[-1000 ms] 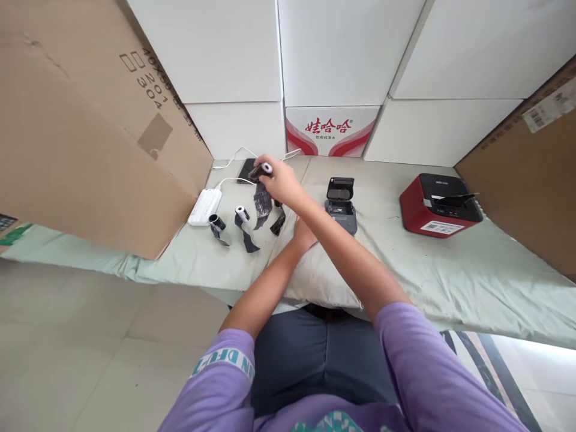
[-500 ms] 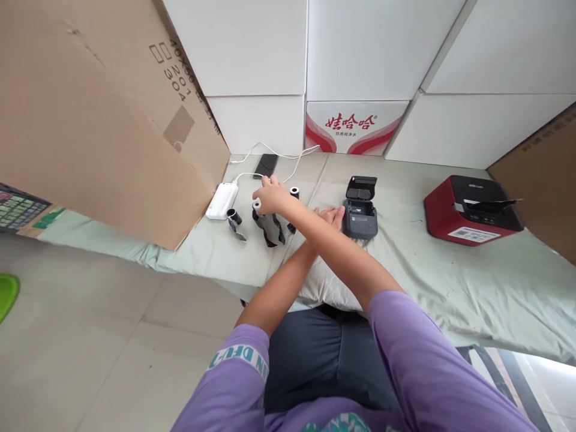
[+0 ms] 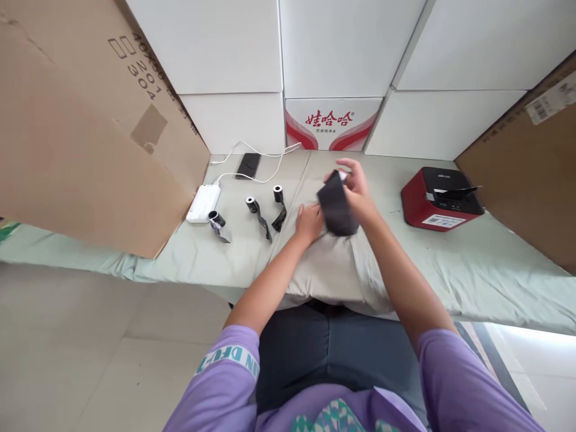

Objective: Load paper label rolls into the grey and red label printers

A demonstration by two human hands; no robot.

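Note:
My right hand (image 3: 360, 189) is closed on a small dark grey printer (image 3: 335, 210) and holds it tilted above a beige pillow (image 3: 324, 270). My left hand (image 3: 308, 222) has its fingers curled against the printer's lower left edge. To the left, three small black rolls with loose tails lie on the green sheet: one roll (image 3: 216, 221) beside a white power bank (image 3: 203, 203), one roll (image 3: 252, 207) in the middle, and one roll (image 3: 278, 195) nearest my left hand.
A black phone (image 3: 248, 165) with a white cable lies at the back. A red and black printer (image 3: 438, 201) sits at the right. Large cardboard boxes (image 3: 81, 132) flank both sides, and white boxes (image 3: 328, 54) are stacked behind.
My right hand has left the rolls, crossed to the right and lifted the grey printer off the sheet. My left hand has moved up against it.

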